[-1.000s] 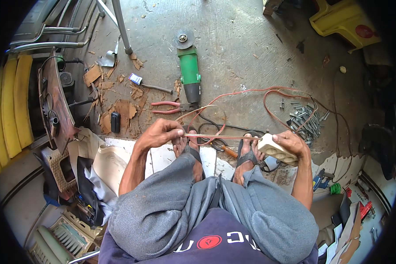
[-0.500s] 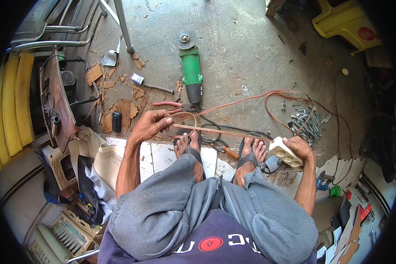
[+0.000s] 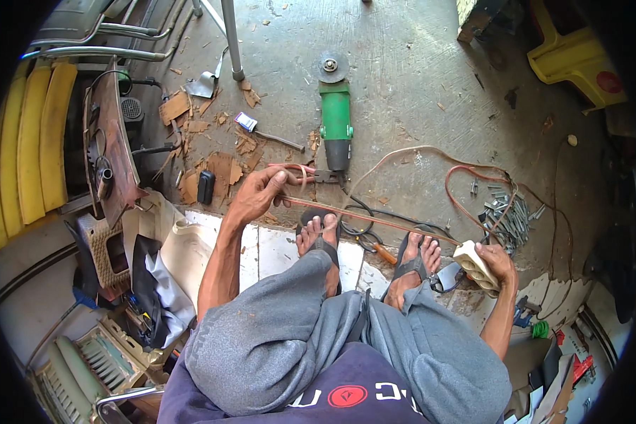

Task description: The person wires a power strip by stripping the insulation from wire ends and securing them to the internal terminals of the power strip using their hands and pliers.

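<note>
Concrete floor [image 3: 417, 99] fills upper centre; upper right, a yellow object [image 3: 569, 62] is cropped. Left fingers [image 3: 274, 184] pinch cable [image 3: 346, 211]; right fingers [image 3: 493, 257] grip socket block [image 3: 473, 264].

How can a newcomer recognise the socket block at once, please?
From the green angle grinder, look lower right to the pile of metal fasteners. Just below, the right hand holds the socket block: unlike the fasteners, it is chunky and cream, with round recesses.

Looks like a workshop, cluttered. Contains grinder [image 3: 336, 113], pliers [image 3: 326, 177] and heap of bolts [image 3: 510, 215] on concrete floor [image 3: 417, 92]; also includes brown scraps [image 3: 174, 107], metal tubes [image 3: 152, 54] and yellow strips [image 3: 32, 141] along left side.
</note>
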`<move>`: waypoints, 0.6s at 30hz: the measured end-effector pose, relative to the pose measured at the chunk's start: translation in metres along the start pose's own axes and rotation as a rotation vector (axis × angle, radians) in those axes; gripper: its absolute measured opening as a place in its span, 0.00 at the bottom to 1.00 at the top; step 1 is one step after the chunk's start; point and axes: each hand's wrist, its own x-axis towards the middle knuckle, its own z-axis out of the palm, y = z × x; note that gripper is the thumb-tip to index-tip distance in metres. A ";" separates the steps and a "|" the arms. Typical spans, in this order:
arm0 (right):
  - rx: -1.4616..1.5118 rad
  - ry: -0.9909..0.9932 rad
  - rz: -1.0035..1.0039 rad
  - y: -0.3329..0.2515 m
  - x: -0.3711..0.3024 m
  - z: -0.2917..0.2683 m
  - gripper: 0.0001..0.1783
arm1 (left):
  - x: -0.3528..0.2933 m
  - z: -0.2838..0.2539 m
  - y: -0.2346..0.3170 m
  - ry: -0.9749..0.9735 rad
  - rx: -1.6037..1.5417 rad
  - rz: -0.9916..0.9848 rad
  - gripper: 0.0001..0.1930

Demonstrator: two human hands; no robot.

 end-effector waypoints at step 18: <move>0.071 -0.339 -0.832 -0.240 -0.058 0.103 0.17 | 0.009 0.105 0.054 -0.148 0.263 0.162 0.14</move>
